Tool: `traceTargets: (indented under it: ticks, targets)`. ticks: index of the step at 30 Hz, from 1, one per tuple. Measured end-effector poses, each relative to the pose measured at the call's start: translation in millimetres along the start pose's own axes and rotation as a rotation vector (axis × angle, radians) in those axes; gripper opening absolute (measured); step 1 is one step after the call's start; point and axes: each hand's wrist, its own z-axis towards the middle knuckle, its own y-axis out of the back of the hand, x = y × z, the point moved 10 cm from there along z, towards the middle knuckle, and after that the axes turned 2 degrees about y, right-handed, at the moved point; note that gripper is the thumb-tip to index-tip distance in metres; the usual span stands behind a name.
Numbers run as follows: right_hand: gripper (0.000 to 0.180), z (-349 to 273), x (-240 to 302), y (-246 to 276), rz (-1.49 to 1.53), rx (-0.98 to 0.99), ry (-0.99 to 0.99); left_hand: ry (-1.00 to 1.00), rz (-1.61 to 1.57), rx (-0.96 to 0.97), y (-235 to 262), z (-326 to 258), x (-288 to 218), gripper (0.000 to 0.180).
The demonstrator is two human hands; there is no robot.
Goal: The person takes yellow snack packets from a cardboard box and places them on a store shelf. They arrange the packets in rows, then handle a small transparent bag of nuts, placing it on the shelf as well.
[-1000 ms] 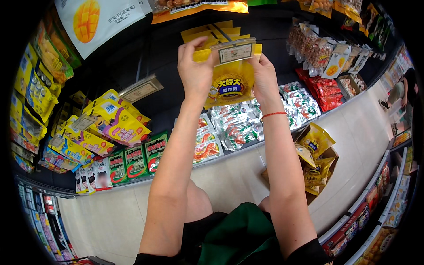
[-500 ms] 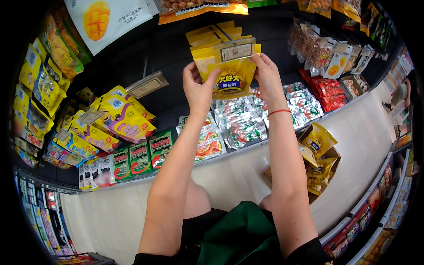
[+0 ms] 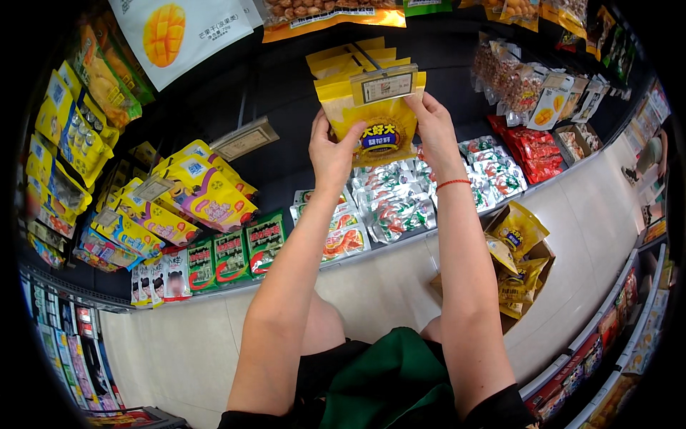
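Note:
A yellow snack bag [image 3: 380, 146] hangs at the front of a metal display hook, with more yellow bags [image 3: 330, 64] behind it. My left hand [image 3: 333, 152] grips its left edge, the thumb lying on the front and the fingers behind. At the right edge my right hand [image 3: 434, 127] holds the bag near its upper corner, fingers partly hidden. A clear price-tag holder [image 3: 384, 86] on the hook's end covers part of the bag's top strip.
Silver-and-green packets [image 3: 393, 204] lie on the shelf below. An open carton [image 3: 539, 275] of yellow bags stands on the floor at right. Yellow pouches [image 3: 204, 186] hang at left beside another tag holder [image 3: 245, 138]. Red packets [image 3: 532, 154] lie at right.
The whole view has shifted slightly. Both hands keep their hold on the yellow snack bag, which hangs in much the same place on the hook.

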Motion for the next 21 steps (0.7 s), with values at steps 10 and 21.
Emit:
traceTargets:
  ticks: [10,21]
  targets:
    - [0.024,5.9,1.5,0.0,0.011,-0.084,0.073,0.113,0.157,-0.090,-1.0,1.2,15.6,0.054]
    - [0.024,9.9,-5.8,-3.8,0.032,-0.090,0.053,0.013,0.236,-0.168,1.5,7.4,10.9,0.035]
